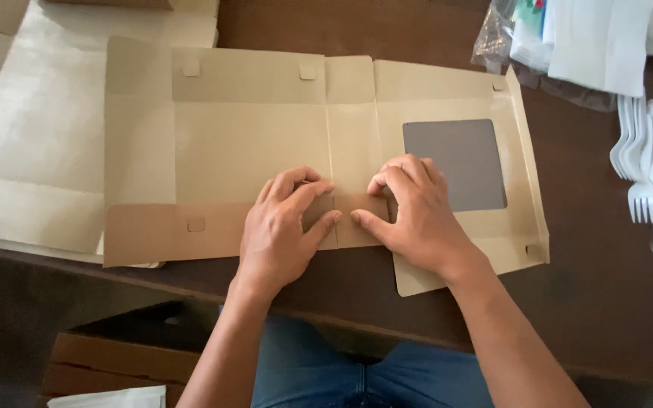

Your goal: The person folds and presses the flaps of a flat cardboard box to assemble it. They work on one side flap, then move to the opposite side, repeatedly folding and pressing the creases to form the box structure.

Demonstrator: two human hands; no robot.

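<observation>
1. Head view: our left hand (281, 223) and right hand (410, 211) press fingertips, holding nothing, on a flat box blank (251, 143) on the table (606, 302).
2. We judge it light, stiff, creasing easily; best gripped by its edges.

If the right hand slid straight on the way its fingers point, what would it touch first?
The right hand points up-left along the flat box blank. It would likely meet the left hand first, since their fingertips nearly touch over the folded flap.

Soft even daylight, faint shadows, right edge perhaps blurred
</observation>
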